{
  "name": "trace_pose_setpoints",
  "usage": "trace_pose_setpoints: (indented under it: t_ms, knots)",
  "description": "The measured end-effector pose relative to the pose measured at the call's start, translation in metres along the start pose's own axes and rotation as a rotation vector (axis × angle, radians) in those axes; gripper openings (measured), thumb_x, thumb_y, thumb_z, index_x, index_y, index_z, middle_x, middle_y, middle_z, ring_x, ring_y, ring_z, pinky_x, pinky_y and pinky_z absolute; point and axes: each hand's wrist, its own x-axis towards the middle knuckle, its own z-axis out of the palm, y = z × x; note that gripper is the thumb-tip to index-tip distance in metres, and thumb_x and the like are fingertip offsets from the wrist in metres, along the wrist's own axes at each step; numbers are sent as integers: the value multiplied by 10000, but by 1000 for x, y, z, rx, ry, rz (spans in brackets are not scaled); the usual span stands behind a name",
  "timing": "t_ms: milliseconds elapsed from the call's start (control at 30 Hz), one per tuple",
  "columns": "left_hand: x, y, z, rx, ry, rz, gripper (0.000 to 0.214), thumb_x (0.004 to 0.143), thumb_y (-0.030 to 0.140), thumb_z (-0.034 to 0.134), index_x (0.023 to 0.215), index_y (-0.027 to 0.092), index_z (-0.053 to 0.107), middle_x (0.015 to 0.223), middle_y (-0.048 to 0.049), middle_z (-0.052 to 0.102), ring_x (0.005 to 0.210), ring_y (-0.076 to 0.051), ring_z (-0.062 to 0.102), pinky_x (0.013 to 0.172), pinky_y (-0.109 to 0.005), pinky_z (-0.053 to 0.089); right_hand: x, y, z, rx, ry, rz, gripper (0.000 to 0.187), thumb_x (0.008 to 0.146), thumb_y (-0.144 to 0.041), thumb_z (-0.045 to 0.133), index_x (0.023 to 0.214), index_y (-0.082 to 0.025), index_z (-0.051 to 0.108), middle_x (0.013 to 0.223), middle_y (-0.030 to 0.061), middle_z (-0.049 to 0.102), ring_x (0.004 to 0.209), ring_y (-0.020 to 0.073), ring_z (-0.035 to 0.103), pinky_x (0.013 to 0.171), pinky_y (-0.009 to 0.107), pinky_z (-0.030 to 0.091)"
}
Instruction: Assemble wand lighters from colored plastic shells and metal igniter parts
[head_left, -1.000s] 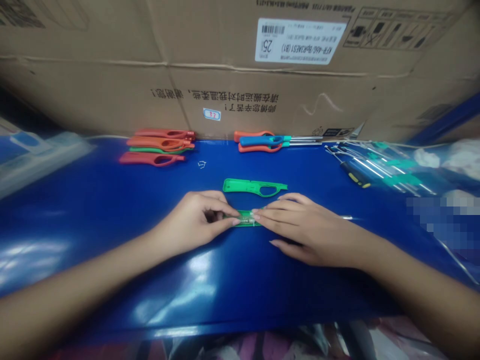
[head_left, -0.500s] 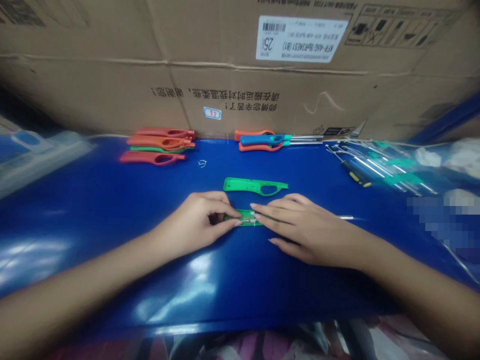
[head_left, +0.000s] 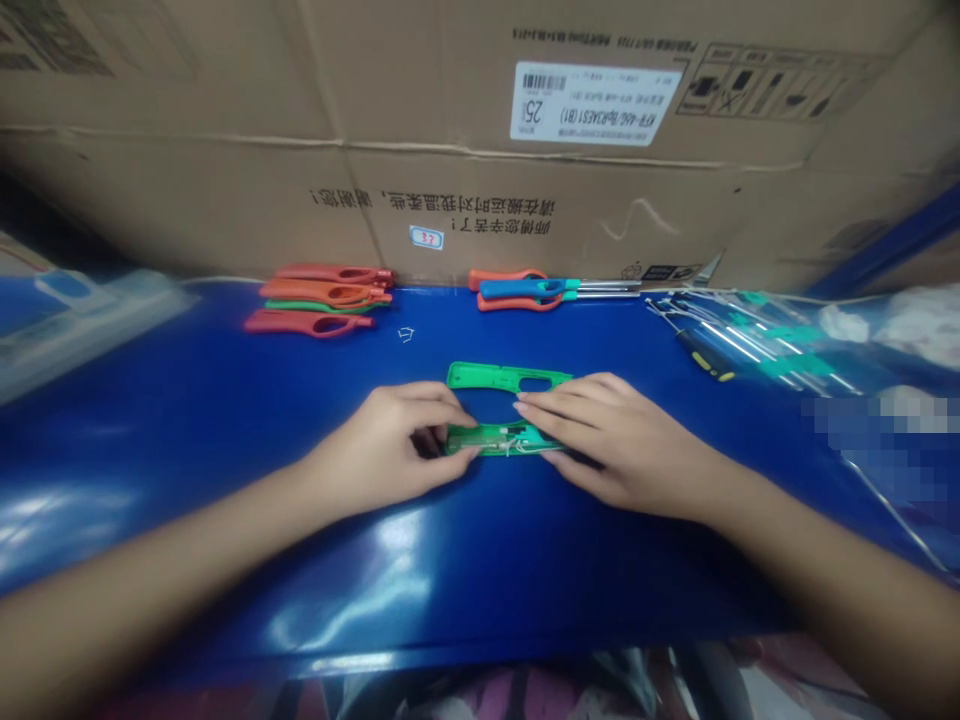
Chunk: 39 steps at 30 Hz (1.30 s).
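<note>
A green lighter shell half (head_left: 499,440) with its inner parts showing lies face up on the blue table, between my hands. My left hand (head_left: 409,435) pinches its left end between thumb and fingers. Around its right end my right hand (head_left: 607,440) is closed, fingertips on the far side and thumb on the near side, hiding that end. Inside the shell are a clear tube-like part, thin white wires and a small dark piece. Just beyond lies the matching empty green shell half (head_left: 487,376), its right tip close to my right fingers.
Red, orange and green lighter handles (head_left: 322,290) are stacked back left, near tiny screws (head_left: 406,334). Lighters with metal tubes (head_left: 525,290) lie at back centre. A screwdriver (head_left: 705,357) and several metal lighter tubes (head_left: 780,340) lie at right. A cardboard wall (head_left: 247,200) stands behind.
My right fingers have shifted and lifted off part of the shell, so more of its wires and inner parts show. My left hand keeps its pinch on the left end.
</note>
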Motion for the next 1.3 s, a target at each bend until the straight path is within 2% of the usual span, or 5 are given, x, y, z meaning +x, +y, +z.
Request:
trace_pose_setpoints:
  t_ms: [200, 333, 767, 1100, 1300]
  knots:
    - [2, -3, -2, 148, -24, 222, 243, 905, 246, 658, 1135, 189, 710, 1116, -84, 690, 1032, -213, 625, 934, -359, 527, -5, 20, -15, 54, 24, 109, 183, 979, -259, 530, 1024, -185, 692, 1028, 78, 711, 962, 217, 615, 860, 382, 436]
    - [1, -7, 4, 128, -59, 235, 336, 932, 238, 632, 1265, 195, 634, 1196, -94, 673, 1094, -219, 612, 971, -371, 516, -6, 19, -13, 224, -26, 95, 114, 964, -272, 572, 1012, -206, 651, 1011, 55, 684, 964, 196, 604, 885, 358, 430]
    - [0, -13, 13, 42, -64, 284, 263, 962, 172, 601, 1219, 186, 658, 1128, -86, 695, 1063, -192, 627, 950, -348, 521, -2, 5, 3, 380, -40, 149, 35, 957, -187, 582, 984, -205, 594, 996, 33, 641, 938, 168, 582, 866, 318, 440]
    - [1, -10, 14, 63, -71, 255, 270, 969, 173, 594, 1230, 198, 659, 1127, -75, 685, 1053, -189, 607, 949, -347, 506, 3, -3, 9, 530, 6, 370, 47, 918, -148, 622, 917, -193, 608, 922, 9, 623, 791, 119, 553, 720, 251, 438]
    - [1, -8, 15, 64, -62, 240, 278, 978, 177, 578, 1244, 204, 654, 1120, -74, 684, 1040, -189, 604, 938, -347, 502, 2, -3, 10, 476, 18, 332, 38, 938, -155, 595, 927, -191, 592, 941, 24, 618, 856, 141, 557, 768, 275, 445]
